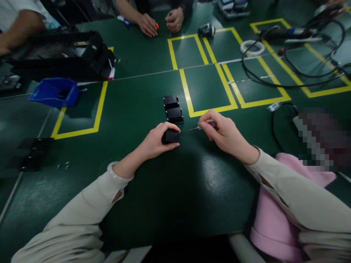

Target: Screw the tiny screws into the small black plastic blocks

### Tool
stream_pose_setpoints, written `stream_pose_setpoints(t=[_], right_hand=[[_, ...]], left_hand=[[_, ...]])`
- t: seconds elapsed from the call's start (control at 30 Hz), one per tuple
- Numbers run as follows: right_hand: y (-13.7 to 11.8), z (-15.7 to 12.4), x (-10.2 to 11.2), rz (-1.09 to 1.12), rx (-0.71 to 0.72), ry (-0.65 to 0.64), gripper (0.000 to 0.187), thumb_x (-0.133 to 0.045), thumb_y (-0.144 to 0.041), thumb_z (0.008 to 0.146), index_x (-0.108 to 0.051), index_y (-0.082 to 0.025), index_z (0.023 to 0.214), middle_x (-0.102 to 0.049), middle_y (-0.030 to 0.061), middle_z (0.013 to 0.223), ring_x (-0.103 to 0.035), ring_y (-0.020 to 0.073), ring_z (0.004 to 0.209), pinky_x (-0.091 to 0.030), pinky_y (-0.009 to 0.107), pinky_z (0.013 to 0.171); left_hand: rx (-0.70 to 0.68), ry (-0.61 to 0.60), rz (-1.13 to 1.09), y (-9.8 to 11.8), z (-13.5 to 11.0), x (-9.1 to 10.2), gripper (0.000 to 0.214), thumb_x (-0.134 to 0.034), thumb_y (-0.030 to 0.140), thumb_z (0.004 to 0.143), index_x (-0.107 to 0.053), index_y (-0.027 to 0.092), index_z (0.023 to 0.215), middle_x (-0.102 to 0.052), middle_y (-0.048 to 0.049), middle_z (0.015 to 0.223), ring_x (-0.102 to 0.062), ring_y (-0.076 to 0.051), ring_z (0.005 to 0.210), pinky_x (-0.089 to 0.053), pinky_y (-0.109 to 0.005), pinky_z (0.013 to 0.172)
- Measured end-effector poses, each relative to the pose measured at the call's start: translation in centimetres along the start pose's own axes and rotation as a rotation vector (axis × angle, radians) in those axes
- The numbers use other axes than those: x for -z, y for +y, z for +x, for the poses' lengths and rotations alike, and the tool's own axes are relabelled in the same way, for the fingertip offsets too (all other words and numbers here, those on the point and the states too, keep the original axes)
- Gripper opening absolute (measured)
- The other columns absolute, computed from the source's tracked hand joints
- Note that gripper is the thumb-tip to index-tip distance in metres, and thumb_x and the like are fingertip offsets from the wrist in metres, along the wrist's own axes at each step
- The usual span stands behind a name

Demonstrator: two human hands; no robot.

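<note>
My left hand [158, 141] is closed around a small black box-shaped part [172, 136], thumb and fingers on opposite sides of it. In my right hand [223, 132] is a screwdriver [211, 125] with a dark reddish handle. Its thin shaft points left, and the tip meets the right side of the black part, near a small shiny spot. Just beyond, two similar black parts [173, 111] with shiny screws along their sides lie in a row on the green table [208, 204].
Left are a blue bin [56, 92], black pieces [35, 155], loose screws [67, 165] and a long black housing [63, 58]. Yellow tape [214, 109] marks the table. Right are black cables [274, 86], a white tape roll [252, 48] and pink cloth [274, 219]. Another person's hands [175, 20] rest opposite.
</note>
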State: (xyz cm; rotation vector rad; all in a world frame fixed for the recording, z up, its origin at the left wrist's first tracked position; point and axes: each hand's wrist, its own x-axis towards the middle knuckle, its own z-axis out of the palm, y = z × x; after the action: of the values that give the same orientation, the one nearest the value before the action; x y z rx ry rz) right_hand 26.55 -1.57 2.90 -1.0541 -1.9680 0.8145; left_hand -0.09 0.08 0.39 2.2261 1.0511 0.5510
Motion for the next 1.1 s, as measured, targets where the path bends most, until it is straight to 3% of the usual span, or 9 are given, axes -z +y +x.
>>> stream_pose_setpoints(t=[0.13, 0.3, 0.4, 0.5, 0.6, 0.8, 0.97, 1.1], right_hand=[[-0.09, -0.03, 0.07, -0.016, 0.058, -0.014, 0.005, -0.051, -0.02, 0.099, -0.054, -0.02, 0.103, -0.054, -0.005, 0.072, -0.049, 0.0082, 0.056, -0.038, 0.025, 0.059], [-0.17, 0.01, 0.1, -0.068, 0.053, -0.009, 0.014, -0.053, -0.029, 0.102, -0.058, -0.02, 0.093, -0.057, -0.0039, 0.071, -0.05, 0.0077, 0.056, -0.036, 0.024, 0.058], [-0.14, -0.07, 0.1, -0.077, 0.065, 0.01, 0.012, -0.052, -0.023, 0.101, -0.062, -0.019, 0.106, -0.058, -0.0042, 0.072, -0.051, 0.0078, 0.056, -0.038, 0.023, 0.059], [-0.09, -0.16, 0.14, -0.072, 0.085, 0.026, 0.023, -0.051, -0.019, 0.1, -0.061, -0.017, 0.121, -0.06, -0.0032, 0.078, -0.054, 0.0079, 0.059, -0.04, 0.023, 0.061], [-0.14, -0.19, 0.2, -0.076, 0.04, -0.004, 0.019, -0.052, -0.026, 0.102, -0.065, -0.018, 0.112, -0.055, -0.0059, 0.066, -0.051, 0.008, 0.053, -0.037, 0.024, 0.058], [-0.28, -0.21, 0.15, -0.047, 0.018, 0.019, 0.035, -0.05, -0.017, 0.099, -0.05, -0.018, 0.135, -0.052, -0.006, 0.07, -0.055, 0.0117, 0.06, -0.042, 0.028, 0.065], [0.05, -0.16, 0.05, -0.014, 0.004, -0.019, 0.015, -0.052, -0.031, 0.102, -0.059, -0.019, 0.107, -0.053, -0.0062, 0.065, -0.053, 0.01, 0.056, -0.038, 0.027, 0.06], [0.03, -0.17, -0.04, -0.021, 0.016, 0.04, 0.025, -0.05, -0.02, 0.1, -0.052, -0.02, 0.124, -0.053, -0.0049, 0.073, -0.055, 0.0114, 0.062, -0.041, 0.027, 0.064]], left_hand=[[0.003, -0.009, 0.0, -0.08, -0.05, 0.07, 0.038, -0.075, 0.038, 0.086, -0.059, 0.021, 0.117, -0.067, -0.0061, 0.117, -0.064, -0.025, 0.109, -0.048, -0.038, 0.095], [0.004, -0.011, 0.006, -0.03, -0.08, 0.12, 0.039, -0.074, 0.038, 0.086, -0.059, 0.021, 0.117, -0.067, -0.0064, 0.118, -0.064, -0.025, 0.111, -0.049, -0.039, 0.097], [-0.001, -0.018, 0.011, -0.03, -0.1, 0.11, 0.039, -0.074, 0.038, 0.086, -0.059, 0.021, 0.118, -0.067, -0.0065, 0.118, -0.064, -0.025, 0.111, -0.049, -0.039, 0.097], [0.004, -0.015, 0.009, -0.09, -0.14, 0.07, 0.04, -0.074, 0.038, 0.086, -0.058, 0.021, 0.118, -0.067, -0.0063, 0.119, -0.064, -0.025, 0.111, -0.049, -0.038, 0.098], [0.001, -0.01, 0.008, -0.12, -0.15, 0.04, 0.04, -0.074, 0.038, 0.086, -0.058, 0.021, 0.118, -0.067, -0.0058, 0.119, -0.064, -0.024, 0.112, -0.049, -0.038, 0.099], [-0.01, -0.007, 0.012, 0.06, -0.05, 0.05, 0.039, -0.074, 0.038, 0.086, -0.058, 0.021, 0.117, -0.067, -0.0064, 0.119, -0.064, -0.025, 0.111, -0.049, -0.038, 0.098], [-0.005, -0.007, 0.008, 0.2, 0.01, 0.06, 0.038, -0.074, 0.038, 0.086, -0.059, 0.021, 0.117, -0.067, -0.0071, 0.118, -0.064, -0.026, 0.111, -0.048, -0.04, 0.098], [0.014, -0.01, 0.013, 0.26, 0.08, 0.03, 0.038, -0.073, 0.039, 0.086, -0.059, 0.022, 0.117, -0.067, -0.0066, 0.118, -0.064, -0.026, 0.112, -0.049, -0.04, 0.099]])
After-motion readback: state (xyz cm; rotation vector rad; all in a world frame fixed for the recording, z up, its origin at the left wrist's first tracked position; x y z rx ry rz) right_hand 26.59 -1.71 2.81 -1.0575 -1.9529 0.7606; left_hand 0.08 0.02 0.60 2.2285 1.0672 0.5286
